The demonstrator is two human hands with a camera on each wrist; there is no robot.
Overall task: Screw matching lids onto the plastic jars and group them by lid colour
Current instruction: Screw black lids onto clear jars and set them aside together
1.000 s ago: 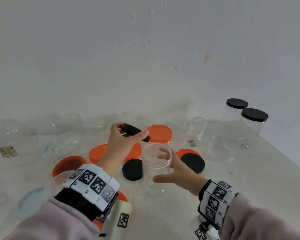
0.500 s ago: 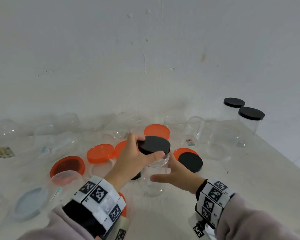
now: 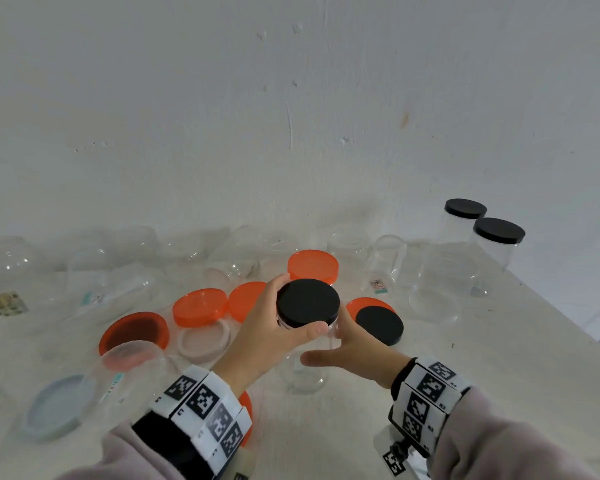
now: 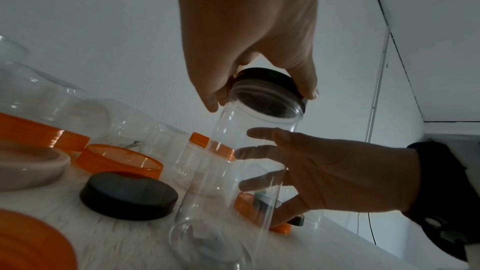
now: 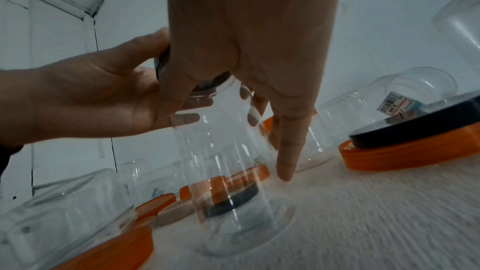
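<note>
Upright clear plastic jar (image 3: 305, 372) on table, black lid (image 3: 307, 301) seated on its mouth

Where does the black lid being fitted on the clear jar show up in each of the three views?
Head: black lid at centre, left hand gripping it.
Left wrist: upper centre, seen from below, atop the jar.
Right wrist: mostly hidden, a sliver left of centre.
Shared landmark: the jar.

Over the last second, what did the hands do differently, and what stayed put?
The left hand carried the black lid from above the table down onto the clear jar and grips its rim there. The right hand stays around the jar's side. The loose black lid and orange lids haven't moved.
</note>
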